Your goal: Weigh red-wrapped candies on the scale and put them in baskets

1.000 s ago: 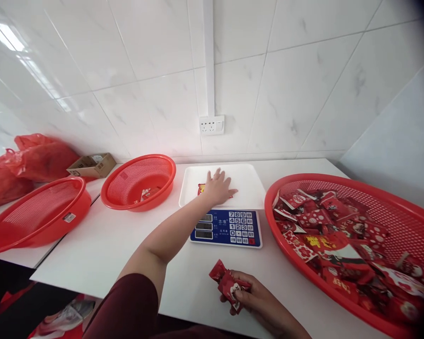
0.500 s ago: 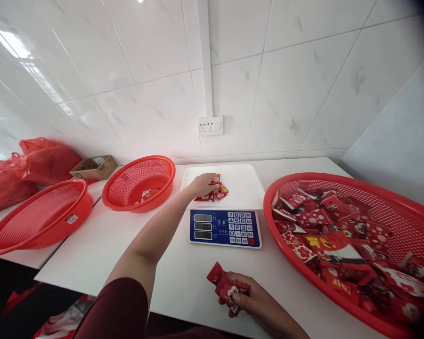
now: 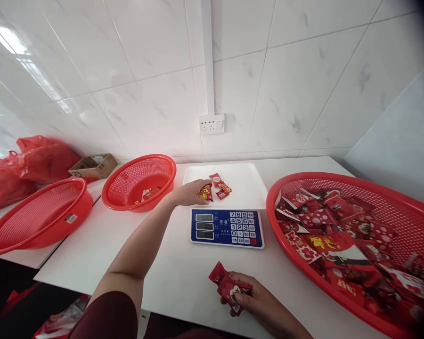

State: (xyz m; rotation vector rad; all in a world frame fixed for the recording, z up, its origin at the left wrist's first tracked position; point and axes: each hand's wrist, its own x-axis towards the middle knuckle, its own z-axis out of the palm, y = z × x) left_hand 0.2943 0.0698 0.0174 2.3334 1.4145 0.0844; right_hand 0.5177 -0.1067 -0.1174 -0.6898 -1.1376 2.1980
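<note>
My left hand [image 3: 191,192] reaches over the white weighing tray [image 3: 245,186] of a digital scale, fingers closed round a red-and-yellow snack packet [image 3: 205,192] at the tray's left side. A few small red packets [image 3: 223,188] lie just right of those fingers. Below the tray is the scale's blue keypad panel [image 3: 224,227], its small figures too faint to read surely. Nearer my body, above the white table, my right hand [image 3: 249,296] grips red snack packets [image 3: 230,288], thumb on top; how many is hidden.
A large red basket [image 3: 286,245] full of assorted red packets stands on the right. Left of the scale sits a red basket [image 3: 118,186] holding a few packets, then another red basket [image 3: 81,200]. Red plastic bags [image 3: 45,157] and a cardboard box [image 3: 106,165] are behind.
My left hand has drawn back slightly left and toward me with a packet, uncovering the other packets on the tray. My right hand keeps its hold, nearly still.
</note>
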